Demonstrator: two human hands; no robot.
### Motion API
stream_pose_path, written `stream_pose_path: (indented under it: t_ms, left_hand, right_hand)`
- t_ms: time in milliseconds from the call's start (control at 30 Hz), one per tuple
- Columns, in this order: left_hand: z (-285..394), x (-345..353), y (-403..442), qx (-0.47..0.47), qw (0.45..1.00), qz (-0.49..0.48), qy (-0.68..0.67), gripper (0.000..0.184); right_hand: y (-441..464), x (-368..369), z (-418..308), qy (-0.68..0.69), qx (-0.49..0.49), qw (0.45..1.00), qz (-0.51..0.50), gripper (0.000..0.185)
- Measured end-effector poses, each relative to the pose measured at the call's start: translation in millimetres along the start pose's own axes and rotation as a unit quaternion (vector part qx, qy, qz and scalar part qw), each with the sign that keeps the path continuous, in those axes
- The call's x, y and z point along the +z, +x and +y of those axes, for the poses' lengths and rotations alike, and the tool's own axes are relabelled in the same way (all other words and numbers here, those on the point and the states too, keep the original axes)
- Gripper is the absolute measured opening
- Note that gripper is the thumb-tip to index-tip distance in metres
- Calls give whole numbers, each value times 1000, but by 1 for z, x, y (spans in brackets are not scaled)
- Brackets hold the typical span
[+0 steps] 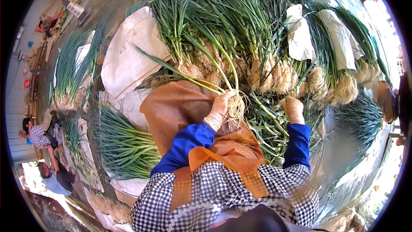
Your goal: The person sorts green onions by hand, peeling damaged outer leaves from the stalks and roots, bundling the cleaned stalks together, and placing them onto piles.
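Observation:
Held in my left hand [220, 108], over the orange-brown apron [171, 107], are a few green onions [228, 71]. Their pale stringy roots [235, 111] hang beside my fingers, and the leaves spread up and to the left. My right hand [293, 106] is closed a little to the right, above loose leafy stalks [268, 129]; what it holds, if anything, is too small to make out. Just beyond both hands stands a large row of green onions [214, 13], roots towards me.
Pale sacks [131, 53] lie at the left of the row and among the bunches. More green onions [124, 144] lie at my left, others [360, 114] at the right. Two people [39, 135] [56, 179] are at the far left.

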State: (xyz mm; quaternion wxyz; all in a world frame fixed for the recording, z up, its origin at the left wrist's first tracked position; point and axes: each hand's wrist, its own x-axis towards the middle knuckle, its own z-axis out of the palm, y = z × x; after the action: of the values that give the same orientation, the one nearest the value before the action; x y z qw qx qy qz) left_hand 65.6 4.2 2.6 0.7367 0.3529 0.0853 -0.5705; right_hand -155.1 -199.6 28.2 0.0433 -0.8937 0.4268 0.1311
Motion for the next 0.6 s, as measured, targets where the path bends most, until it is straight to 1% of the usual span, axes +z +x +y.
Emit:
stream_pose_path:
  t_ms: [33, 67, 100, 133, 167, 200, 233, 267, 300, 333, 367, 400, 433, 467, 500, 533, 600]
  left_hand:
    - [1, 1, 1, 6, 999, 15, 33, 15]
    - [1, 2, 1, 13, 997, 32, 63, 16]
    - [-2, -10, 6, 41, 994, 2, 103, 18]
    - [-3, -6, 2, 56, 991, 43, 113, 18]
    - [-3, -7, 2, 68, 989, 34, 125, 18]
    - [-3, -10, 2, 81, 987, 26, 137, 18]
    - [-4, -20, 5, 54, 990, 30, 130, 18]
    - [-4, -31, 11, 60, 989, 33, 131, 18]
    - [-4, -42, 17, 75, 984, 10, 164, 18]
    - [-5, -50, 20, 87, 977, -11, 194, 18]
    - [9, -23, -4, 107, 964, -29, 242, 15]
    - [5, -32, 9, -1, 997, -64, 38, 13]
    - [10, -25, 8, -16, 998, -60, 11, 13]
    - [13, -21, 8, -32, 998, -57, -16, 12]
    - [17, -19, 9, -56, 997, -58, -12, 14]
    - [21, -11, 3, -75, 996, -45, -7, 15]
    - [24, -3, 4, -102, 993, -59, 17, 18]
  right_hand:
    - [2, 0, -18, 100, -36, 993, 46, 37]
    - [4, -4, -45, 300, -91, 944, 99, 40]
    - [0, -32, -81, 407, -75, 910, 29, 41]
    - [0, -47, -108, 501, -62, 861, -62, 45]
    - [5, -58, -127, 463, -84, 875, -112, 44]
    - [20, -38, -142, 444, -138, 876, -128, 42]
    - [26, -30, -149, 479, -169, 847, -157, 37]
    - [27, -36, -158, 511, -201, 815, -185, 33]
    - [26, -46, -150, 604, -170, 735, -258, 24]
    - [15, -60, -140, 601, -175, 735, -262, 24]
    - [0, -69, -127, 676, -201, 703, -89, 20]
    - [-3, -72, -104, 720, -251, 646, -43, 19]
    - [-6, -75, -81, 754, -306, 581, -2, 19]
    - [-5, -80, -63, 764, -389, 506, -92, 17]
    - [-12, -69, -65, 610, -333, 719, 14, 16]
    - [-24, -67, -78, 402, -251, 872, 120, 25]
    - [-54, -75, -116, 331, -333, 874, 124, 36]
